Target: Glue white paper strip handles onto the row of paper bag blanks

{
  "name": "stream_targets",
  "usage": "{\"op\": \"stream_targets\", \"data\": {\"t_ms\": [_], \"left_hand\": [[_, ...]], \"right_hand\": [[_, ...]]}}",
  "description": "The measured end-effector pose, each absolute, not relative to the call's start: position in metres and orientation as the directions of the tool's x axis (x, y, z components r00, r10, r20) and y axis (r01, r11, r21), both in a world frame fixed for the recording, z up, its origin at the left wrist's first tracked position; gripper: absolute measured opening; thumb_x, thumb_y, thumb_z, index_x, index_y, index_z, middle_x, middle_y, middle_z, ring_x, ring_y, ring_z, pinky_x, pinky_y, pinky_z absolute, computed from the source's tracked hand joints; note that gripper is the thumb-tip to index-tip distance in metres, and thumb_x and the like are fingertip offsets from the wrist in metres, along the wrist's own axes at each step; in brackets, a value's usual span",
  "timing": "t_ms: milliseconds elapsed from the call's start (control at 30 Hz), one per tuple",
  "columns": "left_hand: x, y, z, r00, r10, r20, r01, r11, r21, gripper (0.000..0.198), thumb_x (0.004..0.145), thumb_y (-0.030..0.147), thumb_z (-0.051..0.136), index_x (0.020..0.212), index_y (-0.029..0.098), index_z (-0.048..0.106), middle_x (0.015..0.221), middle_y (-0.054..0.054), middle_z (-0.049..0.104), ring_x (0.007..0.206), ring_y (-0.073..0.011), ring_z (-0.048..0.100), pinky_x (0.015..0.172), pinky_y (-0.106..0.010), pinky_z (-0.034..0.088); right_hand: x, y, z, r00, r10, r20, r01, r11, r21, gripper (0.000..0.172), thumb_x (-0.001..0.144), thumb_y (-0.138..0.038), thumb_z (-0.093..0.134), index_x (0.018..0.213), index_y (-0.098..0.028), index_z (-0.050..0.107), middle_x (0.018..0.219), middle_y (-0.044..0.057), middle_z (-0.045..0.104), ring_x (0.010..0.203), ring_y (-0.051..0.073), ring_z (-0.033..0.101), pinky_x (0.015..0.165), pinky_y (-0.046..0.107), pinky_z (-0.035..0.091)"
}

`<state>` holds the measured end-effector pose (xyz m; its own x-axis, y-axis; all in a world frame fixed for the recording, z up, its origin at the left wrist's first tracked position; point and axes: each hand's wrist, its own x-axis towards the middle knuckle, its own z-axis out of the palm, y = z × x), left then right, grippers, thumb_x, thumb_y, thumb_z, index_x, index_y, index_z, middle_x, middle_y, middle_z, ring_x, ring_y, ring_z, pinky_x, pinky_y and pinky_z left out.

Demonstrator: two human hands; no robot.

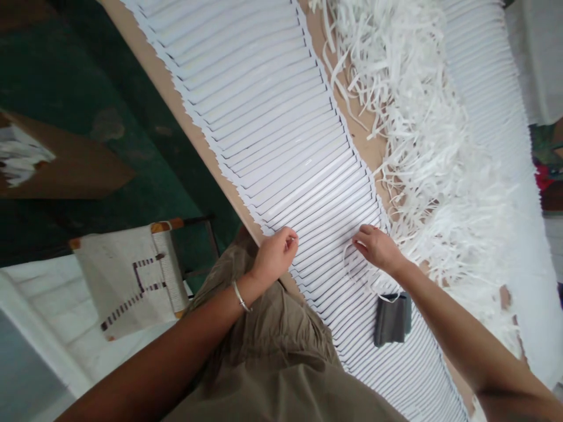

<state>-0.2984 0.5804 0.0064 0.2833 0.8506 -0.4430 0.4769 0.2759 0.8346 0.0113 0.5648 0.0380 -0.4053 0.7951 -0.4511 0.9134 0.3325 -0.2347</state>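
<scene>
A long fanned row of overlapping white sheets (272, 117) lies along a wooden table (153, 76). My left hand (277, 253) rests at the row's near edge, fingers curled and pinched against a sheet. My right hand (376, 246) sits on the row's far edge, fingers pinched on a thin white strip (352, 269) that curls away from the sheets. A wide heap of loose white strips (422, 152) lies just beyond my right hand. A folded grey cloth (393, 319) rests on the sheets under my right forearm.
A second fanned row of white sheets (497, 99) runs along the far side of the strip heap. A woven stool (132, 275) stands on the green floor (88, 117) left of the table. My khaki-clad lap (272, 351) is at the table's edge.
</scene>
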Motion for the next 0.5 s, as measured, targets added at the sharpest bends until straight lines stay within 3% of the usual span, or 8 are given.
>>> {"op": "stream_targets", "data": {"t_ms": [67, 133, 233, 300, 367, 433, 500], "left_hand": [[-0.281, 0.575, 0.013, 0.355, 0.812, -0.464, 0.304, 0.369, 0.878, 0.017, 0.091, 0.032, 0.054, 0.096, 0.019, 0.064, 0.088, -0.005, 0.069, 0.069, -0.0144, 0.063, 0.067, -0.027, 0.049], [-0.268, 0.572, 0.018, 0.473, 0.676, -0.565, 0.156, 0.567, 0.809, 0.027, 0.095, 0.041, 0.048, 0.096, 0.018, 0.063, 0.076, -0.002, 0.065, 0.051, -0.0113, 0.055, 0.051, -0.025, 0.04], [-0.264, 0.571, 0.022, 0.56, 0.556, -0.615, 0.039, 0.723, 0.689, 0.03, 0.093, 0.045, 0.05, 0.081, 0.018, 0.057, 0.064, 0.002, 0.056, 0.044, -0.0083, 0.045, 0.044, -0.022, 0.03], [-0.273, 0.574, 0.025, 0.54, 0.574, -0.615, 0.023, 0.721, 0.692, 0.029, 0.089, 0.043, 0.056, 0.074, 0.018, 0.053, 0.06, 0.004, 0.052, 0.045, -0.0075, 0.041, 0.045, -0.022, 0.03], [-0.287, 0.578, 0.027, 0.507, 0.614, -0.605, 0.063, 0.673, 0.737, 0.025, 0.087, 0.039, 0.059, 0.074, 0.018, 0.056, 0.059, 0.004, 0.05, 0.048, -0.008, 0.041, 0.047, -0.022, 0.031], [-0.305, 0.582, 0.028, 0.481, 0.661, -0.576, 0.128, 0.597, 0.792, 0.02, 0.086, 0.035, 0.058, 0.079, 0.017, 0.062, 0.062, 0.003, 0.054, 0.053, -0.0095, 0.045, 0.05, -0.022, 0.033], [-0.322, 0.586, 0.024, 0.443, 0.716, -0.54, 0.199, 0.509, 0.838, 0.017, 0.086, 0.032, 0.058, 0.081, 0.017, 0.066, 0.066, 0.001, 0.059, 0.06, -0.0114, 0.05, 0.055, -0.023, 0.038]], "right_hand": [[-0.018, 0.57, 0.049, -0.482, 0.802, -0.352, 0.871, 0.398, -0.287, 0.019, 0.097, -0.022, 0.051, 0.088, -0.02, 0.067, 0.095, 0.012, 0.065, 0.091, 0.025, 0.059, 0.084, 0.037, 0.046], [-0.046, 0.576, 0.06, -0.543, 0.786, -0.295, 0.821, 0.424, -0.383, 0.02, 0.099, -0.022, 0.048, 0.089, -0.02, 0.065, 0.097, 0.013, 0.066, 0.091, 0.025, 0.059, 0.085, 0.039, 0.046], [-0.073, 0.584, 0.07, -0.527, 0.786, -0.324, 0.757, 0.261, -0.6, 0.016, 0.099, -0.028, 0.049, 0.095, -0.021, 0.063, 0.091, 0.009, 0.067, 0.082, 0.022, 0.06, 0.079, 0.037, 0.047], [-0.079, 0.59, 0.069, -0.481, 0.764, -0.43, 0.673, 0.007, -0.74, 0.019, 0.097, -0.038, 0.055, 0.104, -0.021, 0.061, 0.085, 0.005, 0.066, 0.074, 0.018, 0.058, 0.07, 0.032, 0.047], [-0.08, 0.596, 0.063, -0.48, 0.685, -0.548, 0.565, -0.236, -0.791, 0.031, 0.094, -0.05, 0.059, 0.103, -0.021, 0.063, 0.075, 0.0, 0.061, 0.066, 0.015, 0.052, 0.061, 0.028, 0.043], [-0.077, 0.603, 0.056, -0.49, 0.619, -0.614, 0.523, -0.354, -0.775, 0.041, 0.091, -0.06, 0.059, 0.092, -0.02, 0.066, 0.066, -0.003, 0.053, 0.061, 0.012, 0.045, 0.057, 0.026, 0.037], [-0.072, 0.612, 0.049, -0.459, 0.619, -0.637, 0.549, -0.366, -0.751, 0.045, 0.089, -0.063, 0.06, 0.084, -0.018, 0.068, 0.063, -0.003, 0.05, 0.06, 0.011, 0.041, 0.057, 0.026, 0.035]]}}
